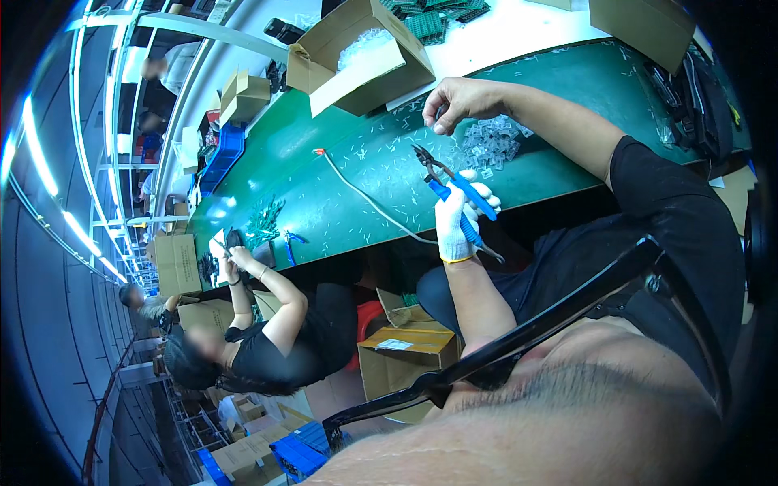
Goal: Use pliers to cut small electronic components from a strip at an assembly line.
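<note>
My left hand (pixel 450 220), in a white knit glove, is closed around a pair of blue-handled cutting pliers (pixel 433 165). Their dark jaws point up and away over the green tabletop (pixel 559 154), and look slightly parted. Bare and just beyond the jaws, my right hand (pixel 463 104) has its fingers curled into a pinch. Whatever may be between those fingertips is hidden or too small to make out. Beneath my right forearm lies a heap of small clear plastic parts (pixel 489 144). Thin whitish plastic bits (pixel 369 159) are scattered over the green surface.
Beyond my hands stands an open cardboard box (pixel 369 85) holding clear pieces. A pale cable with a red tip (pixel 348 182) crosses the table. At left a co-worker (pixel 279 328) sits near other pliers (pixel 290 243) and a blue bin (pixel 223 160). Another box (pixel 405 356) sits below the table.
</note>
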Available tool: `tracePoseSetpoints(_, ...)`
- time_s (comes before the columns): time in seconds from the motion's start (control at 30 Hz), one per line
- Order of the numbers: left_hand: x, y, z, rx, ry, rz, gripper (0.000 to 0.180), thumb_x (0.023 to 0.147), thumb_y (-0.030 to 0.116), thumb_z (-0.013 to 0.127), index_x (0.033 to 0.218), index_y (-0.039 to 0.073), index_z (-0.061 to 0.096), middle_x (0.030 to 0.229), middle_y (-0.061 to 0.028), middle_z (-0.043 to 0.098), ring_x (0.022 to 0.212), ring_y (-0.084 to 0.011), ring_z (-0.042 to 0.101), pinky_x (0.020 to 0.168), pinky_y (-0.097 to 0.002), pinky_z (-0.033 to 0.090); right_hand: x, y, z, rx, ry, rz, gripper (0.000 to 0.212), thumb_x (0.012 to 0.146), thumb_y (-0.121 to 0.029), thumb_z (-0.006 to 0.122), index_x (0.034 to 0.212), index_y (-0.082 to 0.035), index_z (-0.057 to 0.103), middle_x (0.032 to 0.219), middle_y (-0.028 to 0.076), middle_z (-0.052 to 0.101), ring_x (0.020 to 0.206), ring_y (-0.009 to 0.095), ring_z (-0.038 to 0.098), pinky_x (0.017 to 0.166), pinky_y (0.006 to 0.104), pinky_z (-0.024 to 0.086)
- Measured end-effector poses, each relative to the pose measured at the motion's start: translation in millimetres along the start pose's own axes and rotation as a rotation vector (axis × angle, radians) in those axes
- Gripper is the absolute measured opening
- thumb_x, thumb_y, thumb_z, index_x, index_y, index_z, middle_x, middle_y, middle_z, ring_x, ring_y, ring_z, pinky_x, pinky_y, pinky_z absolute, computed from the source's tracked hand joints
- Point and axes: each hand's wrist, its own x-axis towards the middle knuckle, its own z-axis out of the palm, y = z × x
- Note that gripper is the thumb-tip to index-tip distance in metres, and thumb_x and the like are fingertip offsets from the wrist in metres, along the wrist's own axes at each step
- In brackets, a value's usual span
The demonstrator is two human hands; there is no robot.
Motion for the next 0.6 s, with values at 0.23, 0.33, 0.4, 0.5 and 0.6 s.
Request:
tracePoseSetpoints(0.23, -3.1, -1.9, 2.6, 0.081, -0.100, 0.025, 0.055, 0.105, 0.040, 0.060, 0.136, -0.005, 0.052, 0.099, -0.0186, 0.071, 0.084, -0.0319, 0.073, 0.077, -0.0454, 0.062, -2.2, -9.8, 17.1, -0.064, 0.003, -0.021, 0.016, 0.084, -0.005, 0.083, 0.095, -0.001, 0.072, 0.082, 0.005, 0.071, 0.073, 0.014, 0.070, 0.071, 0.0304, 0.060)
tracePoseSetpoints(0.33, -2.8, -1.6, 1.3, 0.096, -0.096, 0.016, 0.057, 0.104, 0.040, 0.062, 0.137, -0.005, 0.051, 0.100, -0.0184, 0.071, 0.084, -0.0315, 0.074, 0.077, -0.0448, 0.062, -4.0, -12.2, 17.8, -0.099, -0.008, -0.021, 0.013, 0.085, -0.006, 0.083, 0.091, 0.000, 0.073, 0.080, 0.006, 0.072, 0.072, 0.015, 0.070, 0.070, 0.0311, 0.060)
tracePoseSetpoints(0.4, -2.3, -1.0, 0.1, 0.125, -0.074, 0.002, 0.057, 0.103, 0.039, 0.063, 0.137, -0.005, 0.051, 0.100, -0.0184, 0.071, 0.084, -0.0314, 0.074, 0.077, -0.0445, 0.062, -5.0, -14.1, 18.7, -0.114, -0.013, -0.017, 0.013, 0.085, -0.007, 0.084, 0.090, 0.000, 0.074, 0.080, 0.007, 0.072, 0.071, 0.015, 0.070, 0.070, 0.0314, 0.060)
tracePoseSetpoints(0.5, -2.7, -1.2, -0.2, 0.148, -0.077, 0.012, 0.058, 0.102, 0.038, 0.065, 0.138, -0.005, 0.051, 0.100, -0.0180, 0.071, 0.084, -0.0306, 0.074, 0.075, -0.0431, 0.062, -5.8, -16.2, 18.8, -0.129, -0.009, -0.011, 0.014, 0.085, -0.007, 0.085, 0.090, 0.001, 0.075, 0.081, 0.008, 0.073, 0.071, 0.016, 0.071, 0.069, 0.0316, 0.061)
tracePoseSetpoints(0.6, -3.6, -0.3, 2.2, 0.233, -0.038, 0.001, 0.057, 0.101, 0.037, 0.066, 0.137, -0.005, 0.052, 0.099, -0.0174, 0.072, 0.082, -0.0297, 0.075, 0.073, -0.0411, 0.062, -6.2, -16.4, 16.0, -0.141, -0.010, -0.006, 0.015, 0.085, -0.007, 0.085, 0.092, 0.002, 0.076, 0.082, 0.009, 0.074, 0.072, 0.017, 0.071, 0.069, 0.0318, 0.061)
